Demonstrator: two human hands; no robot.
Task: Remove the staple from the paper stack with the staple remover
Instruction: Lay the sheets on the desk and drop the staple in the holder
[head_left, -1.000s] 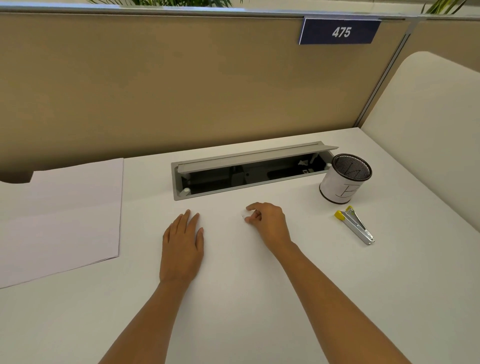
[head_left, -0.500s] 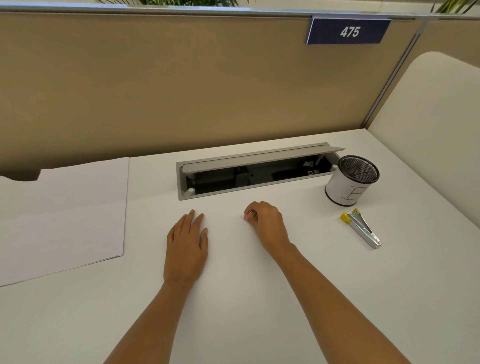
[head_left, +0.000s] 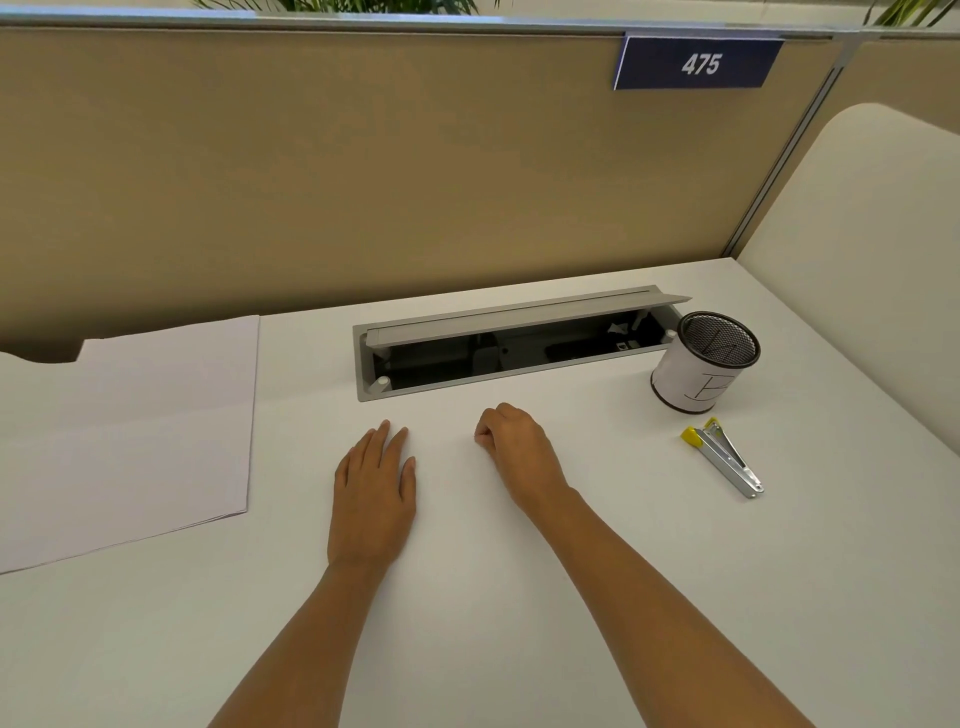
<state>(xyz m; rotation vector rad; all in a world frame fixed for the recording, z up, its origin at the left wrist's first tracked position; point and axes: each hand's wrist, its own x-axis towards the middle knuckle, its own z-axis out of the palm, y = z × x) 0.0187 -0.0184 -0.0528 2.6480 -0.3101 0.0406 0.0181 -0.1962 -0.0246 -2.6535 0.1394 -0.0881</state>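
Item one, the white bench (head_left: 519, 623): it fills my view from the near edge to the tan partition (head_left: 363, 182) at 12 o'clock. Item two, my left hand (head_left: 374, 499): palm down and flat on the bench just left of centre, fingers straight and held close together, holding nothing. Item three, my right hand (head_left: 519, 457): just right of centre, resting on the bench with the fingers curled under into a loose fist; I cannot tell whether anything is pinched inside it. The two hands lie near each other but apart. Item four, the paper stack (head_left: 124, 426): white sheets lying flat at 9 o'clock, well apart from both hands, its near right corner showing several layered edges; the staple is too small for me to make out. Item five, the staple remover (head_left: 724, 457): silver metal with a yellow end, lying flat at 3 o'clock, yellow end pointing away from me, well apart from my right hand and untouched. Item six, a black mesh pen cup (head_left: 701, 364) with a white paper wrap, upright just beyond the staple remover. Item seven, a grey cable tray (head_left: 519, 338) recessed in the bench at 12 o'clock, its lid tilted open. Item eight, a blue plate (head_left: 698, 63) reading 475 on the partition at 1 o'clock.
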